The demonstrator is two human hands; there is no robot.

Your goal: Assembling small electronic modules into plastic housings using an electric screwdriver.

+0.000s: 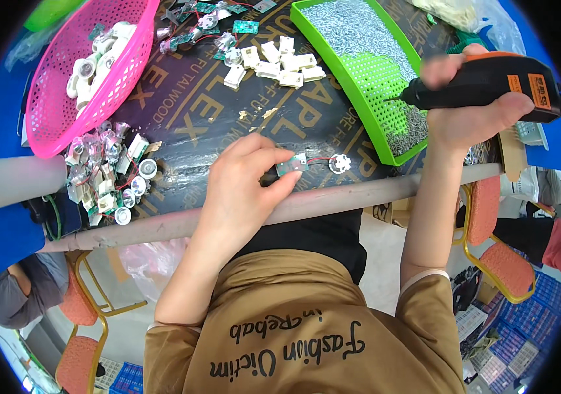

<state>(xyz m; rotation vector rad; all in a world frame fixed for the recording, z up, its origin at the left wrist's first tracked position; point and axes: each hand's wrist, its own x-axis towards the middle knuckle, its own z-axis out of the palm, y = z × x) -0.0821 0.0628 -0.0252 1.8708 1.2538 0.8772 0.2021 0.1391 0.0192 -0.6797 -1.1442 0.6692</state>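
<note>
Over the counter (188, 154), the left hand (244, 180) holds a small circuit board (291, 164) between thumb and index finger; a red wire (320, 158) links it to a round white disc (339, 163). The right hand (467, 121) grips a black-and-orange electric screwdriver (484, 85), bit pointing left over a perforated green tray (375, 85) of small metal screws (359, 29). White plastic housings (287, 64) lie beyond; a pink basket (49, 128) stands at left.

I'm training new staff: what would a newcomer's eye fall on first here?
Probably the pink basket of white parts, upper left. At right, the right hand grips a black power tool near a green tray of metal pieces. At centre, the left hand holds a circuit board.
</note>
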